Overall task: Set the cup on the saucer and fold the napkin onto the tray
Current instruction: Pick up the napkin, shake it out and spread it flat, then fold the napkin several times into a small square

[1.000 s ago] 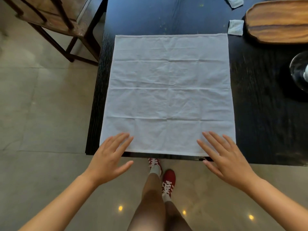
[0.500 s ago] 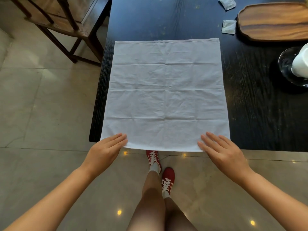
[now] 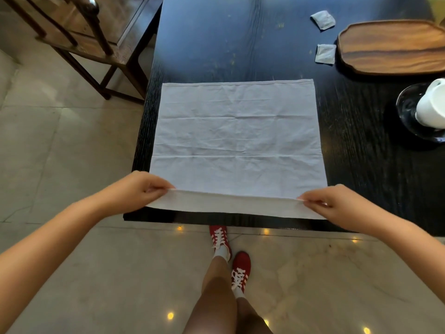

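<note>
Both hands clamped on the near corners of the square white cloth napkin [image 3: 237, 138], left hand [image 3: 134, 191] at the left corner, right hand [image 3: 334, 203] at the right, near hem lifted off the black wooden surface [image 3: 240, 44]. Best carried level to the far hem, corners matched, then creased flat. White cup [image 3: 432, 104] already on dark glass saucer [image 3: 407, 104]; oval wooden tray [image 3: 392, 47] far right.

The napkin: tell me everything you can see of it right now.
The napkin is a pale, whitish square of thin creased cloth with a hemmed far edge. It lies spread flat on the black table, reaching the table's left and near edges. Its near edge is lifted and turned over in a narrow strip. The left hand pinches the near-left corner, the right hand the near-right. Nothing else touches it; no first fold is finished.
</note>
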`<state>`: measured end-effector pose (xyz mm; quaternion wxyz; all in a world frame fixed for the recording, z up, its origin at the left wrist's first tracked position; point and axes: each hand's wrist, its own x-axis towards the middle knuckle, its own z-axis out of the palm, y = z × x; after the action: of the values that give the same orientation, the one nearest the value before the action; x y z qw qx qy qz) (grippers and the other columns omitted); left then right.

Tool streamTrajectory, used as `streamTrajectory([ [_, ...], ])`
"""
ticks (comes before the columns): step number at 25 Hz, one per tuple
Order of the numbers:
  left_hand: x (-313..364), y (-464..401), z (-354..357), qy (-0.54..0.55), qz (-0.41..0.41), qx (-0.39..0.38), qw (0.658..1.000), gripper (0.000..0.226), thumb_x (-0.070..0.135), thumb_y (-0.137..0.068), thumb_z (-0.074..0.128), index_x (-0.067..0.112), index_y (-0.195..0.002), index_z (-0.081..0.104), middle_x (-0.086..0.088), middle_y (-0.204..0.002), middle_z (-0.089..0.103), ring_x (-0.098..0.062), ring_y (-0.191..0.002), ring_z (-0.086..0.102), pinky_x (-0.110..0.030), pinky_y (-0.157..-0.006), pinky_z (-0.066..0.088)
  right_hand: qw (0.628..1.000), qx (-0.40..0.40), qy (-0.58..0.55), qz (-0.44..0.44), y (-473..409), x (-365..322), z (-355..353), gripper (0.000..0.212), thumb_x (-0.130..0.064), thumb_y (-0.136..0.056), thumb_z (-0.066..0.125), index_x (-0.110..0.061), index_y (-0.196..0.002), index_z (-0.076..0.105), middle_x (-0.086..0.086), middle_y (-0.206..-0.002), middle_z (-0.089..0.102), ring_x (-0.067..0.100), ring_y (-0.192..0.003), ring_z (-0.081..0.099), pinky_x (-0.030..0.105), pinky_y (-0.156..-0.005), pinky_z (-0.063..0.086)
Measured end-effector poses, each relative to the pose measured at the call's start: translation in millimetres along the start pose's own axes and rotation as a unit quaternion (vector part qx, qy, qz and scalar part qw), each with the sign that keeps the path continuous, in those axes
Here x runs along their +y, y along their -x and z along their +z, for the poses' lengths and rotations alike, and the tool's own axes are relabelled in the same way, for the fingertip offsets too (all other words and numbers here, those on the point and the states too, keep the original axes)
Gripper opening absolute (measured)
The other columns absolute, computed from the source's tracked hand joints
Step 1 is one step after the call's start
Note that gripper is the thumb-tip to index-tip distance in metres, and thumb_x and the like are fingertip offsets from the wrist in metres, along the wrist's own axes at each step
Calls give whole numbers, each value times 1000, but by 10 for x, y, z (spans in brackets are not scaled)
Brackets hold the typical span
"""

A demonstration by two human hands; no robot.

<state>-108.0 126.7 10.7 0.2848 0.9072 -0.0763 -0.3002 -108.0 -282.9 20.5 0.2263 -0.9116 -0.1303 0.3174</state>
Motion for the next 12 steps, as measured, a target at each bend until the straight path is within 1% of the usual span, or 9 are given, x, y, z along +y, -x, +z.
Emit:
streamTrajectory([
  [2,109,-223,-233,-3,5,41,999,23,17,-90,58,23,-109,68,28,-92,61,13,-88,57,-17,-87,44,1000,13,14,10,-211,-19,-219,27,-26,-92,52,-22,-116,63,1,-98,73,14,-86,66,34,-83,54],
  [4,176,-447,-475,-9,7,63,998,22,16,-88,60,26,-106,67,11,-92,67,4,-88,59,-25,-86,47,1000,20,18,10,-424,-60,-481,20,-26,-92,52,-26,-110,60,0,-88,71,15,-76,66,34,-75,55],
  [6,190,-665,-681,-33,13,91,995,16,15,-86,62,22,-99,68,3,-89,69,-7,-84,63,-29,-83,49,999,42,18,-3,-661,-112,-744,9,-24,-89,55,-25,-98,57,-2,-86,69,16,-76,66,34,-74,55],
  [8,165,-908,-849,-60,34,143,987,11,12,-85,65,13,-94,70,-2,-89,70,-15,-83,64,-31,-82,50,994,103,22,-22,-953,-133,-974,5,-20,-86,61,-19,-90,61,0,-85,67,18,-78,64,35,-75,53],
  [10,97,-1204,-994,-83,62,196,975,9,8,-82,66,7,-89,72,-8,-97,70,-22,-91,64,-30,-84,47,984,170,40,-35,-1326,-90,-1159,4,-15,-81,67,-13,-84,65,5,-90,66,19,-83,59,32,-75,47],
  [12,-27,-1550,-1082,-102,80,212,969,3,7,-80,69,8,-82,71,-12,-119,63,-26,-112,57,-31,-94,42,976,198,82,-49,-1734,3,-1253,4,-12,-77,72,-12,-77,68,10,-102,65,26,-98,55,36,-85,42],
])
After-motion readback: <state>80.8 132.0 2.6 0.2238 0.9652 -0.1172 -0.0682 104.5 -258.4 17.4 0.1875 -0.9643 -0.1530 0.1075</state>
